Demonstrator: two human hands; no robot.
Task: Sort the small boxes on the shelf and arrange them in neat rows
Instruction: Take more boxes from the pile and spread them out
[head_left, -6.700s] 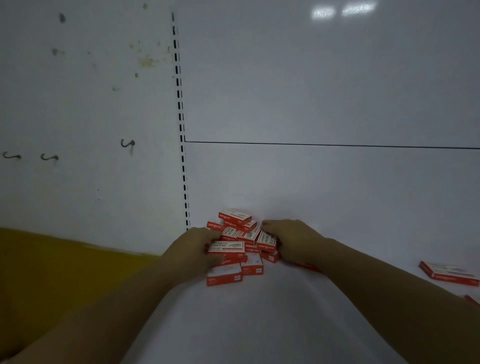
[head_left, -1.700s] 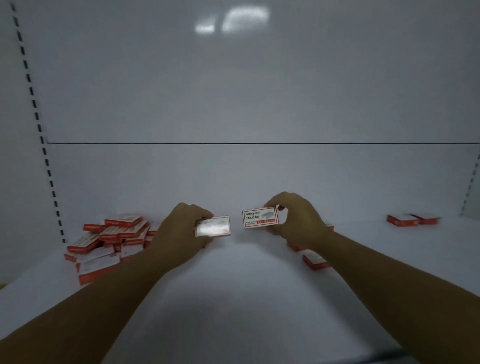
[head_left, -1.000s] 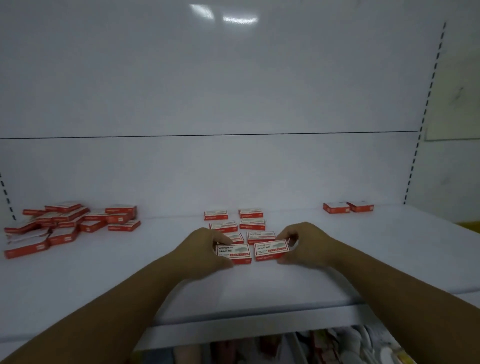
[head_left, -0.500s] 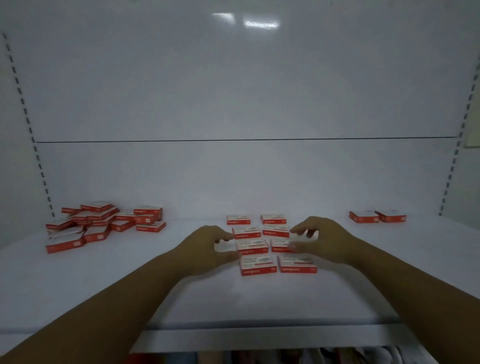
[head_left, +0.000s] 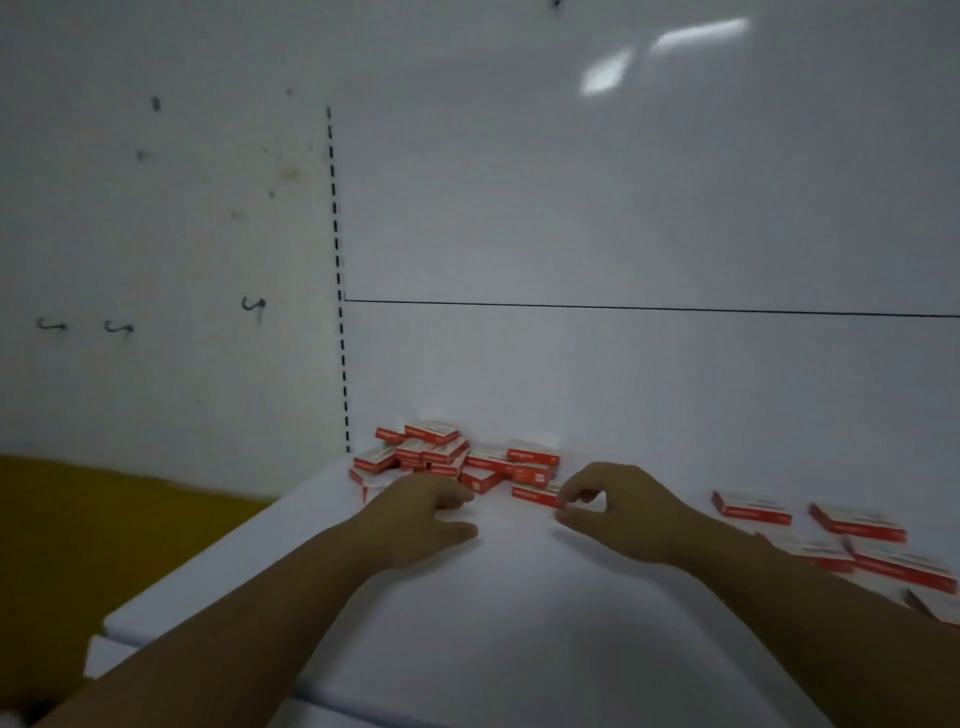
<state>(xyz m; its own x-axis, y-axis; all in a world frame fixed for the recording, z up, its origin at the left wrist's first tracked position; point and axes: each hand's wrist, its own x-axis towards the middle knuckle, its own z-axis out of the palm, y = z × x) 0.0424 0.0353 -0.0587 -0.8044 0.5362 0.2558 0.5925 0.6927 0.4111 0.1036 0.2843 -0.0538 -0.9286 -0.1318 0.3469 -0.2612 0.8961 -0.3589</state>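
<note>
Left hand (head_left: 415, 519) extended, grip loose, empty. Right hand (head_left: 618, 512) grip half-curled at box pile (head_left: 441, 457); hold unclear. White shelf (head_left: 519, 634), stained wall (head_left: 156, 234).

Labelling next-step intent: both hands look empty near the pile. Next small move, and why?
Probably reach forward and pick up one box per hand: the left hand and right hand hold nothing, at the edge of the jumbled pile of small red-and-white cardboard boxes, while the laid-out boxes lie to the right.
</note>
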